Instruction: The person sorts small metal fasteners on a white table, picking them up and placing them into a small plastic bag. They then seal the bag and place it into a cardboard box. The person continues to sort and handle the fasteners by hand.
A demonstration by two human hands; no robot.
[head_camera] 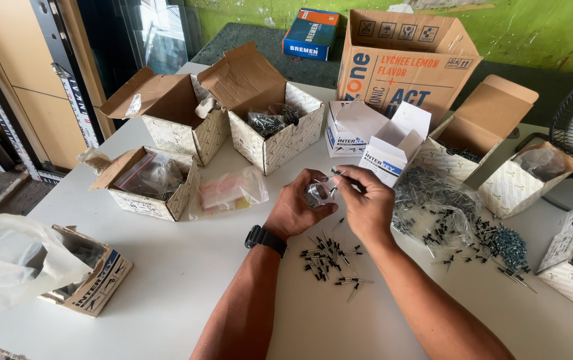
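Here, above the middle of the white bench (186,267), my left hand (296,208) is clenched around a small clear plastic bag (318,194), and my right hand (366,200), touching it from the right, pinches a thin metal rivet (338,176) that slants up to the right over the bag's mouth. Just below both hands lies a loose scatter of dark-headed pin rivets (330,257). Open patterned cardboard boxes (276,127) toward the far edge hold bagged hardware.

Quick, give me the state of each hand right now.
Left hand: closed around a small clear plastic bag.
Right hand: fingers pinched on a few rivets at the bag's mouth.
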